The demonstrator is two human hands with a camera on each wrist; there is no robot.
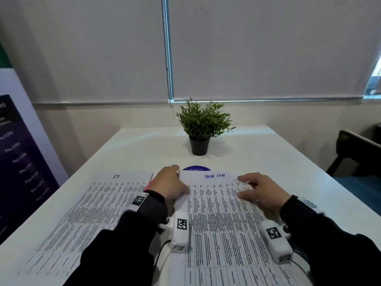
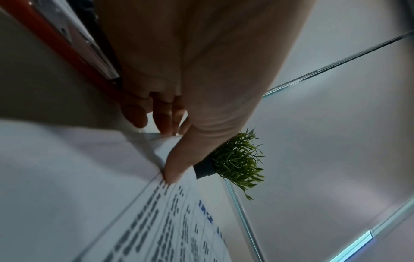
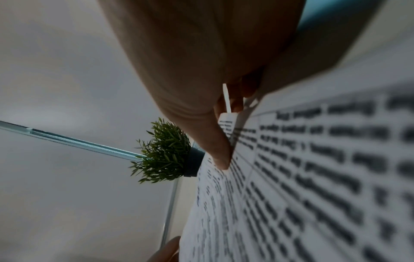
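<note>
The left hand (image 1: pixel 172 183) pinches the far left corner and the right hand (image 1: pixel 261 193) the curled far right edge, thumbs on top, of a thin white paper sheet (image 1: pixel 222 223) printed with a dense black grid. It lies near-right on the smooth white tabletop (image 1: pixel 278 162). Uneven pulling could crease or tear such limp paper, or slide it onto the similar second printed sheet (image 1: pixel 92 203) at left.
</note>
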